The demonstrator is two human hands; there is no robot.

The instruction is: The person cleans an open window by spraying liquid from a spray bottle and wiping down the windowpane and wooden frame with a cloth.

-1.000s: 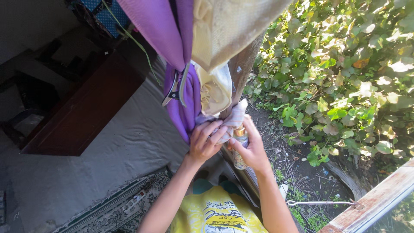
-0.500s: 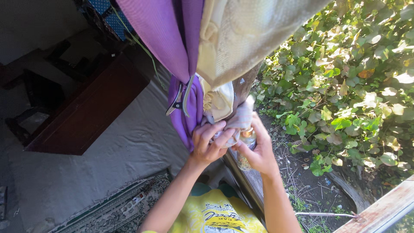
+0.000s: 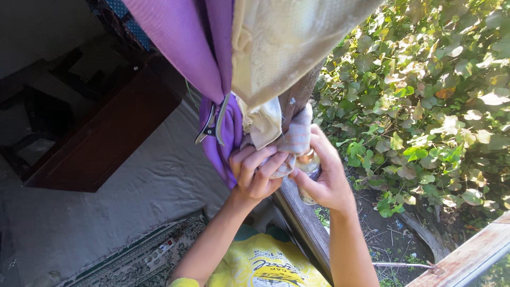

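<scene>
Closest to the camera, bottom middle of the frame, there's the person's yellow printed shirt (image 3: 265,263), with both forearms reaching up from it. Left of that a patterned rug (image 3: 143,260) lies on a grey concrete floor (image 3: 122,202), so it's an indoor spot right at an open edge. A weathered wooden frame (image 3: 305,223) runs diagonally from the hands down to the bottom of the picture, and right of it is bare soil with a few twigs.

Around the middle of the frame, the left hand (image 3: 255,170) has its fingers curled shut on a pale checked cloth (image 3: 295,143), pinching a bunched fold of it. The right hand (image 3: 324,178) sits just to the right, touching that same cloth, with its grip closed around a small glass bottle (image 3: 308,170) that's mostly hidden behind the fingers. So the bottle is right under the cloth's lower edge, wedged between both hands.

Just above, a purple curtain (image 3: 183,48) and a cream curtain (image 3: 287,42) hang down, with a metal clip (image 3: 211,125) on the purple one.

Farther off, a dark wooden chest (image 3: 106,143) sits at left, and leafy green vines (image 3: 425,95) fill the right side.
</scene>
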